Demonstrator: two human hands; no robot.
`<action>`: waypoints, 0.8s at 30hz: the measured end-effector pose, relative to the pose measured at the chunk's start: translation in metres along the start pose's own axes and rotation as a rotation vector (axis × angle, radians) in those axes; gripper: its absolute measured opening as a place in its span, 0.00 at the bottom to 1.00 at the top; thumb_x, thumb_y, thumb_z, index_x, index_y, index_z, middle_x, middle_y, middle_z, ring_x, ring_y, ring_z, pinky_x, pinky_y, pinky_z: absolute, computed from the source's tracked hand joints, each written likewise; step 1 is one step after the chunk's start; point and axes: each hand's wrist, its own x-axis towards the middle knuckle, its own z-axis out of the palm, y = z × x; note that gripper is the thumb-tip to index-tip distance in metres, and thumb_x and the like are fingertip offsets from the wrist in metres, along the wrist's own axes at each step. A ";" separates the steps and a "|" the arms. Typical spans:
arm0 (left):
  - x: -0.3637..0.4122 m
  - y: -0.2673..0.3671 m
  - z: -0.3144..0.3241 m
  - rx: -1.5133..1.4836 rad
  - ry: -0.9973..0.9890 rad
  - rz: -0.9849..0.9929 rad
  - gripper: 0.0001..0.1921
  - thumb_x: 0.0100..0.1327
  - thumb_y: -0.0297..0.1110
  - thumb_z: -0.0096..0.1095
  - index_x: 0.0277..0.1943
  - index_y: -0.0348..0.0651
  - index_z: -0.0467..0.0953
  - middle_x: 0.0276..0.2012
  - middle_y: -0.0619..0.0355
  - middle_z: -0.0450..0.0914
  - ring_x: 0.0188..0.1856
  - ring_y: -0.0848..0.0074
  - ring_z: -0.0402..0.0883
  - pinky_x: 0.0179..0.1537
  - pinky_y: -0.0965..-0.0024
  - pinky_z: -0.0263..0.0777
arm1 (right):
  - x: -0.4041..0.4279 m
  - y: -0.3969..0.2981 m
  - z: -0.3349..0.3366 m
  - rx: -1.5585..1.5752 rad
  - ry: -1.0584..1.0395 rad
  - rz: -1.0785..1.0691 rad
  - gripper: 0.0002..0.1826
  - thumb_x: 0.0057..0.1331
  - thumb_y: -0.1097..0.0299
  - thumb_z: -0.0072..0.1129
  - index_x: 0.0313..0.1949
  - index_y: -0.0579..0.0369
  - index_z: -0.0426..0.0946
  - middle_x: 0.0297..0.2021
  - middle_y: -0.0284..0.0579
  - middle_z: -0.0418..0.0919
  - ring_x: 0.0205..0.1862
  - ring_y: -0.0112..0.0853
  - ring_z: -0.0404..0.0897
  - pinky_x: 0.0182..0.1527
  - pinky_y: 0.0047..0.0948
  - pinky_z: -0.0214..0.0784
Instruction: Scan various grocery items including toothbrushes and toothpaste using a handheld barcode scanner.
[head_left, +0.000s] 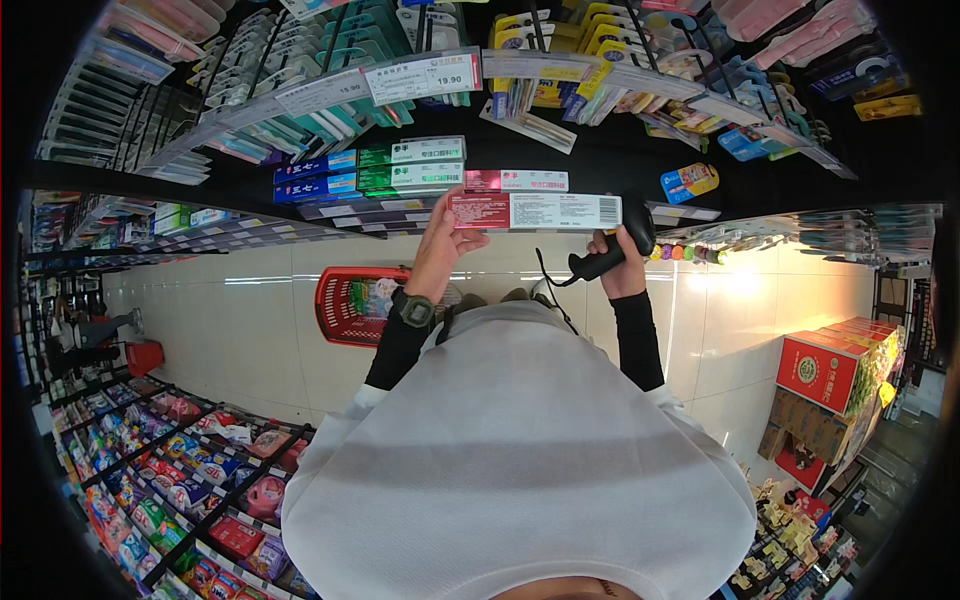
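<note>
A long red and white toothpaste box (566, 211) is held level at its left end by my left hand (442, 251). Its upward side bears small print and a barcode at the right end. My right hand (624, 271) grips a black handheld barcode scanner (609, 259) with a dangling cord. The scanner's head is beside the box's right end; whether my right fingers also touch the box, I cannot tell. Just beyond, a pink and white toothpaste box (517, 180) lies on the shelf, beside stacked green and white boxes (412, 176) and blue boxes (315, 187).
Toothbrush packs (367, 30) hang from hooks above a price-tag rail (322, 91). On the tiled floor stands a red shopping basket (324, 307) with goods inside. Red cartons (817, 367) are stacked at right. Packaged goods fill the shelving (202, 487) behind. A person (90, 334) is far left.
</note>
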 end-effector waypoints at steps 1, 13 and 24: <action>0.000 0.000 0.001 -0.001 -0.005 0.002 0.23 0.76 0.45 0.30 0.69 0.47 0.53 0.54 0.55 0.73 0.42 0.73 0.77 0.55 0.62 0.71 | 0.000 -0.001 0.001 -0.003 -0.006 -0.003 0.23 0.68 0.62 0.53 0.60 0.53 0.65 0.44 0.32 0.74 0.30 0.22 0.62 0.39 0.25 0.61; -0.002 0.002 0.000 -0.017 -0.007 0.057 0.26 0.76 0.49 0.28 0.71 0.48 0.50 0.55 0.54 0.73 0.50 0.72 0.77 0.56 0.63 0.71 | -0.002 -0.001 0.004 -0.004 0.021 0.018 0.29 0.65 0.66 0.54 0.65 0.56 0.60 0.42 0.32 0.71 0.31 0.21 0.63 0.40 0.25 0.61; -0.008 0.000 -0.004 0.016 0.030 0.052 0.27 0.75 0.51 0.30 0.71 0.50 0.50 0.57 0.55 0.72 0.50 0.73 0.77 0.55 0.65 0.71 | -0.005 0.006 0.001 -0.010 0.039 0.013 0.23 0.64 0.71 0.53 0.58 0.57 0.64 0.41 0.35 0.71 0.31 0.23 0.66 0.38 0.27 0.63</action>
